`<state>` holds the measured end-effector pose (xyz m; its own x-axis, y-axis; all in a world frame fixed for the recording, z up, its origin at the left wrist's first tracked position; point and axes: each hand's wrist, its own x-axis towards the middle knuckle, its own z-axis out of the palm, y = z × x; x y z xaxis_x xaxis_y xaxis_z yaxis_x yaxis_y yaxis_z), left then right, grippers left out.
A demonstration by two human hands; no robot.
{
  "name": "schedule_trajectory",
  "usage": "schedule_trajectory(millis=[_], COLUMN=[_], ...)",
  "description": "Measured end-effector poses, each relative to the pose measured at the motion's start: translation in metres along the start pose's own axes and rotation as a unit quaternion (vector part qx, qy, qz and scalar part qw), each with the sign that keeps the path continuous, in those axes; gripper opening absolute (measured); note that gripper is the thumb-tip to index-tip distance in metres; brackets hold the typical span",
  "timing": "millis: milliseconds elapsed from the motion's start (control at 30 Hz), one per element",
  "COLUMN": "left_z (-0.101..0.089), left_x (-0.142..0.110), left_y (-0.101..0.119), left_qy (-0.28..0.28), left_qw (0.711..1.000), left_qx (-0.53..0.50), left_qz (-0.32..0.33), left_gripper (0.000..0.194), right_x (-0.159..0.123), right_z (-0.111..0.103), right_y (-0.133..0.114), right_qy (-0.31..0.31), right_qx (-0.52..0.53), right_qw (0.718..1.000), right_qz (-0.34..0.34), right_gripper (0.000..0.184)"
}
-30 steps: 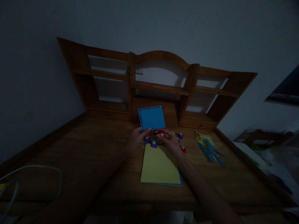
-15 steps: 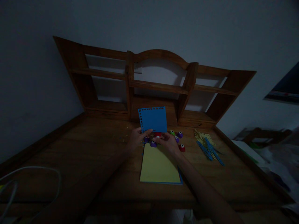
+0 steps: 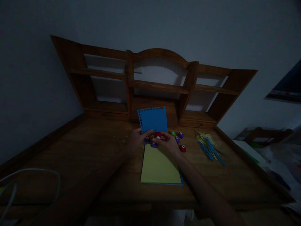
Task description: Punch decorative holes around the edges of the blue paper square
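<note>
A sheet of blue paper is held up above the desk, with punched holes along its top, left and part of its bottom edge. My left hand pinches its lower left corner. In my right hand is a red craft punch with a white button, at the paper's lower edge. Whether the paper sits inside its slot I cannot tell. A purple punch stands just below, between my hands. Under my right wrist lies a stack of yellow paper with blue sheets beneath.
Right of my hand stand a green punch, two purple punches and another red punch. Farther right lie punched blue strips and yellow strips. A wooden shelf unit backs the desk; a white cable loops at left.
My right hand has moved the red punch slightly left along the blue paper's lower edge. The paper has turned a little and remains in my left hand.
</note>
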<state>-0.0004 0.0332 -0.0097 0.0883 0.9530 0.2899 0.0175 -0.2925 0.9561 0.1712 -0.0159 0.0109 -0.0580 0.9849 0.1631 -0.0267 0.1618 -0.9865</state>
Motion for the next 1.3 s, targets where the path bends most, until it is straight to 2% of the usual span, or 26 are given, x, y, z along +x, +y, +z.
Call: schedule_trajectory(millis=[233, 500, 733, 1000, 1133, 1300], left_z=[-0.002, 0.000, -0.001, 0.000, 0.000, -0.001], left_x=[0.003, -0.001, -0.002, -0.004, -0.004, -0.004], left_y=[-0.006, 0.001, 0.002, 0.005, 0.006, 0.009], left_qy=[-0.004, -0.020, -0.026, -0.064, -0.064, -0.097], left_qw=[1.000, 1.000, 0.999, 0.997, 0.996, 0.994], left_qx=[0.015, 0.015, 0.031, 0.039, 0.056, 0.045], left_qz=[0.002, 0.003, 0.012, 0.015, 0.012, -0.002], left_gripper=[0.036, 0.030, 0.031, 0.036, 0.036, 0.038], right_x=[-0.001, -0.001, 0.000, 0.001, 0.002, 0.000], right_z=[-0.001, -0.004, -0.006, -0.013, -0.012, -0.011], right_y=[0.001, 0.001, 0.004, 0.004, 0.004, 0.002], right_qy=[0.002, -0.002, 0.031, 0.015, 0.003, -0.009], right_qx=[-0.003, -0.035, -0.070, -0.030, 0.004, 0.044], right_qw=[1.000, 0.999, 0.997, 0.999, 0.999, 0.999], right_qz=[0.011, 0.001, 0.011, 0.015, 0.033, 0.030], right_gripper=[0.044, 0.038, 0.036, 0.035, 0.035, 0.034])
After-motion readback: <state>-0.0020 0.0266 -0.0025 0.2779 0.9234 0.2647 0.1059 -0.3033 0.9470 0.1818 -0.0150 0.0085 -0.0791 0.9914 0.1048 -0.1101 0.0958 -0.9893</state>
